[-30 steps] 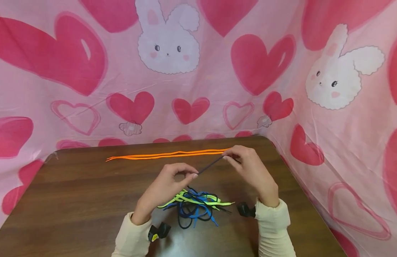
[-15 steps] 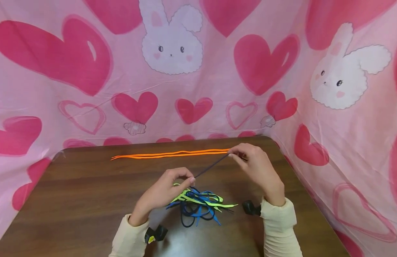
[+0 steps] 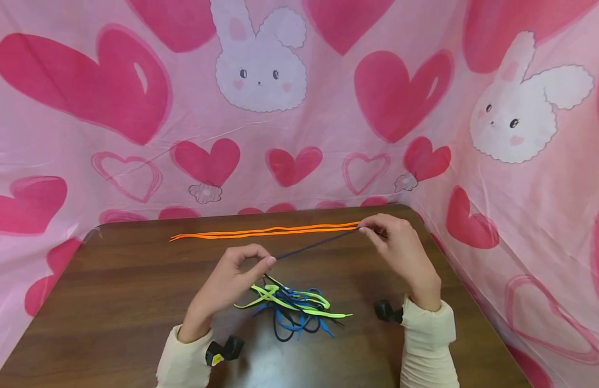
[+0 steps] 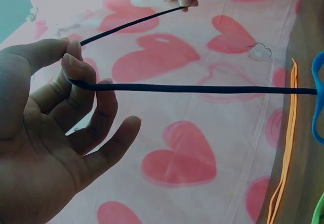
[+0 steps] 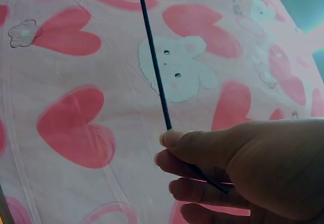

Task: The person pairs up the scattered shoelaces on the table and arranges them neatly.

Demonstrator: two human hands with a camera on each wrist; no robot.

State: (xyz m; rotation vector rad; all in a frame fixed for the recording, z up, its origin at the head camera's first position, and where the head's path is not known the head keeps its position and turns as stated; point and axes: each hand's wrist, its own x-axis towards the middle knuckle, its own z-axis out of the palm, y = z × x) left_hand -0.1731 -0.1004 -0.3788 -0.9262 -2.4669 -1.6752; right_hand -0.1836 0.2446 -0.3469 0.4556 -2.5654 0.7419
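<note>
A dark navy shoelace (image 3: 318, 243) stretches taut between both hands above the table. My left hand (image 3: 236, 275) pinches it between thumb and forefinger; in the left wrist view the lace (image 4: 192, 89) runs on from those fingers down toward the pile. My right hand (image 3: 401, 253) pinches it near one end, and in the right wrist view a short tail (image 5: 212, 181) pokes out past the fingers. Below the hands lies a tangled pile of shoelaces, with yellow-green (image 3: 311, 311), blue (image 3: 323, 326) and navy ones mixed together.
Orange shoelaces (image 3: 260, 233) lie stretched out side by side along the back of the brown wooden table (image 3: 110, 302). A pink cloth (image 3: 328, 118) with hearts and rabbits hangs behind and to the right.
The hands have moved apart, the right one toward the right and the left one toward the left. The stretch of navy shoelace between them has grown longer.
</note>
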